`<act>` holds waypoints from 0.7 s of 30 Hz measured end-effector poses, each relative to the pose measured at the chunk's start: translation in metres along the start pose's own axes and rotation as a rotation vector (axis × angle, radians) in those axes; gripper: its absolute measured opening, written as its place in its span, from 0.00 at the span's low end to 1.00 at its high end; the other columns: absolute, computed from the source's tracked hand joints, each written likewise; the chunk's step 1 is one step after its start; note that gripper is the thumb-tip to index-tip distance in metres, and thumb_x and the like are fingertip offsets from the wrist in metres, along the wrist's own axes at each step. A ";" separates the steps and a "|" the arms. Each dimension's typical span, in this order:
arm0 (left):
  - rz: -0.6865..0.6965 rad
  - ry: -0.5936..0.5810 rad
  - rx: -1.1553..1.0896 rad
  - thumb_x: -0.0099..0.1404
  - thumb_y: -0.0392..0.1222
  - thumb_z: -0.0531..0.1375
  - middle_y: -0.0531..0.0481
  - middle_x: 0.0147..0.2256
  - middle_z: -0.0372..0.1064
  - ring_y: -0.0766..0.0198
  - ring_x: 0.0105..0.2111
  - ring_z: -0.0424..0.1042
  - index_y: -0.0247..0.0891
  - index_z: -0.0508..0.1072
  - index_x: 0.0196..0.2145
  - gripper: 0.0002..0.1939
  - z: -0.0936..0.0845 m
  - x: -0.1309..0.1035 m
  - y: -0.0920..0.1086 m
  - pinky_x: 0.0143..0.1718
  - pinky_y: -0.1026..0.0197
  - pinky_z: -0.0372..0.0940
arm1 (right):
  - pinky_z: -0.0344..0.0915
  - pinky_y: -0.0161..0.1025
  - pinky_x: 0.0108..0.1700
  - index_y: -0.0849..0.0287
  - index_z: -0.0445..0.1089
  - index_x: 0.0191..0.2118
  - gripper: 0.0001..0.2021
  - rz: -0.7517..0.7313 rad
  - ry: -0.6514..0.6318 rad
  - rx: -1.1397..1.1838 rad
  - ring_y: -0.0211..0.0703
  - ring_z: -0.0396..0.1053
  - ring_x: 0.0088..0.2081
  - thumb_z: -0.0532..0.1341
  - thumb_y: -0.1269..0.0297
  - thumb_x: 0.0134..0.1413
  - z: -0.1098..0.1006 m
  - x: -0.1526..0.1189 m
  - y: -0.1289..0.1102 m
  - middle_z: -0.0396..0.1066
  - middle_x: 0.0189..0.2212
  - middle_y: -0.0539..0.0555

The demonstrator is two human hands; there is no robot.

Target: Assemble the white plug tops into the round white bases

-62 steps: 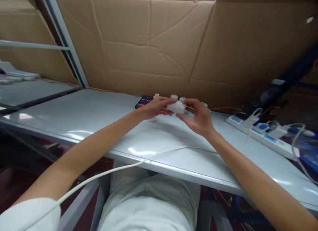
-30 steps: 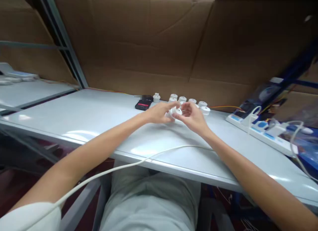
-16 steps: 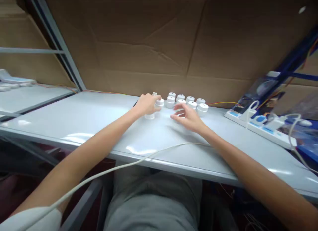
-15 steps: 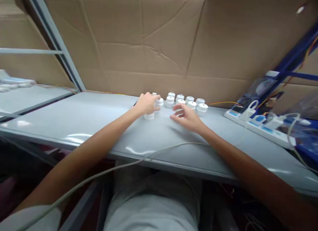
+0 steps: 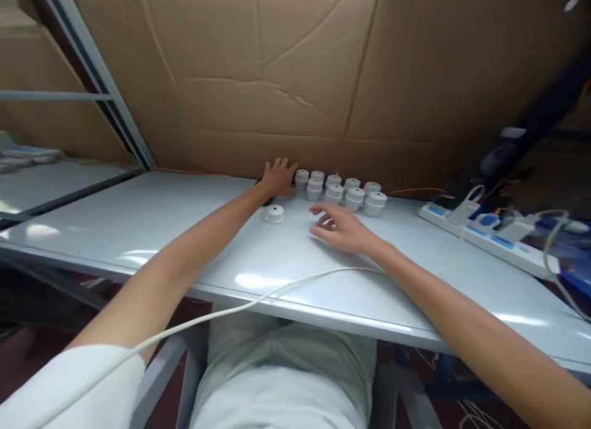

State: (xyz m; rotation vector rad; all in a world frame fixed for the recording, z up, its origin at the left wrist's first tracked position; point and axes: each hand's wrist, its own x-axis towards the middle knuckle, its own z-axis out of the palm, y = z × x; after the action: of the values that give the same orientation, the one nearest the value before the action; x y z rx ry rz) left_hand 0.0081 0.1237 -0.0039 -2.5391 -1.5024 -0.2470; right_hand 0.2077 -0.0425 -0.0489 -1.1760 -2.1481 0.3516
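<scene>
My left hand [image 5: 278,178] is at the back of the table with its fingers spread. It is beside the leftmost white round device [image 5: 301,181] of a two-row group; whether they touch I cannot tell. Each device has a small dark hole on top. One lone white round device [image 5: 274,214] sits in front of my left hand, apart from the group. My right hand [image 5: 340,227] hovers before the front row, nearest a front white device [image 5: 333,193]. Its fingers are loosely bent with a gap to the thumb, and nothing shows between them.
A cardboard sheet [image 5: 295,66] stands behind the grey table [image 5: 184,232]. On the right is a white power strip [image 5: 489,235] with plugs and cords. A pale cable [image 5: 295,285] crosses over the front edge and my left arm. A dark item [image 5: 269,201] lies partly under my left wrist.
My left hand has let go of a white device, which now stands at the group's back left, and its fingers have spread. My right hand has shifted slightly left and toward me.
</scene>
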 end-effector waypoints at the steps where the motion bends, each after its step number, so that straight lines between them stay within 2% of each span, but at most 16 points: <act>1: -0.011 0.004 0.001 0.64 0.53 0.65 0.30 0.73 0.55 0.34 0.73 0.51 0.39 0.61 0.74 0.44 -0.001 -0.001 -0.003 0.72 0.30 0.48 | 0.78 0.53 0.51 0.56 0.73 0.57 0.18 -0.025 -0.018 -0.008 0.52 0.81 0.43 0.66 0.61 0.62 0.001 -0.001 -0.001 0.79 0.53 0.61; 3: -0.008 -0.002 -0.007 0.67 0.52 0.63 0.32 0.69 0.63 0.36 0.71 0.56 0.37 0.70 0.67 0.34 -0.003 -0.004 -0.008 0.71 0.30 0.49 | 0.77 0.55 0.55 0.55 0.73 0.60 0.20 -0.070 -0.056 -0.020 0.52 0.81 0.46 0.65 0.60 0.65 0.003 -0.004 -0.005 0.77 0.56 0.62; 5: 0.032 -0.003 -0.040 0.68 0.51 0.61 0.33 0.64 0.70 0.38 0.67 0.62 0.37 0.75 0.61 0.28 -0.006 -0.011 -0.013 0.70 0.32 0.54 | 0.76 0.56 0.57 0.54 0.72 0.63 0.22 -0.096 -0.092 -0.026 0.53 0.80 0.48 0.65 0.59 0.66 0.005 -0.005 -0.010 0.76 0.58 0.62; 8: 0.160 0.020 -0.184 0.67 0.50 0.62 0.35 0.60 0.74 0.43 0.61 0.71 0.36 0.77 0.58 0.26 -0.006 -0.026 -0.020 0.65 0.42 0.64 | 0.74 0.57 0.60 0.52 0.67 0.69 0.26 -0.115 -0.134 -0.027 0.56 0.78 0.55 0.62 0.56 0.69 0.011 -0.003 -0.019 0.71 0.64 0.63; 11: 0.307 0.079 -0.428 0.65 0.50 0.62 0.38 0.57 0.75 0.50 0.56 0.75 0.35 0.78 0.57 0.26 0.003 -0.045 -0.025 0.61 0.51 0.68 | 0.65 0.59 0.69 0.55 0.56 0.77 0.33 -0.123 -0.201 -0.089 0.61 0.67 0.68 0.60 0.53 0.72 0.021 0.005 -0.029 0.58 0.75 0.66; 13: 0.345 0.116 -0.597 0.65 0.49 0.61 0.40 0.55 0.76 0.54 0.51 0.77 0.36 0.79 0.55 0.24 0.009 -0.055 -0.028 0.56 0.55 0.70 | 0.60 0.64 0.71 0.55 0.51 0.79 0.36 -0.110 -0.256 -0.182 0.66 0.59 0.73 0.58 0.50 0.73 0.029 0.012 -0.035 0.49 0.78 0.66; 15: 0.314 0.099 -0.752 0.65 0.50 0.62 0.40 0.53 0.78 0.55 0.48 0.78 0.35 0.80 0.53 0.23 0.011 -0.061 -0.029 0.51 0.57 0.71 | 0.60 0.67 0.70 0.53 0.52 0.79 0.35 -0.087 -0.296 -0.271 0.70 0.59 0.73 0.56 0.48 0.75 0.034 0.017 -0.040 0.46 0.80 0.64; 18: 0.190 0.003 -0.951 0.65 0.55 0.64 0.42 0.49 0.80 0.55 0.45 0.78 0.35 0.80 0.52 0.25 0.008 -0.065 -0.027 0.45 0.57 0.70 | 0.62 0.67 0.67 0.53 0.64 0.73 0.27 -0.077 -0.300 -0.342 0.69 0.63 0.69 0.53 0.49 0.77 0.038 0.018 -0.044 0.48 0.79 0.63; 21: 0.125 -0.033 -1.059 0.63 0.56 0.67 0.44 0.46 0.81 0.55 0.45 0.77 0.35 0.81 0.49 0.24 0.007 -0.068 -0.018 0.46 0.57 0.69 | 0.65 0.62 0.64 0.60 0.73 0.59 0.20 -0.092 -0.236 -0.325 0.66 0.67 0.65 0.55 0.52 0.76 0.039 0.015 -0.043 0.64 0.71 0.69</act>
State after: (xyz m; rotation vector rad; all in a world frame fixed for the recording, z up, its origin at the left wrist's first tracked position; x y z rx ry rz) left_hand -0.0400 0.0764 -0.0250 -3.3652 -1.4233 -1.2758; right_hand 0.1487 -0.0513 -0.0494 -1.2569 -2.5265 0.1050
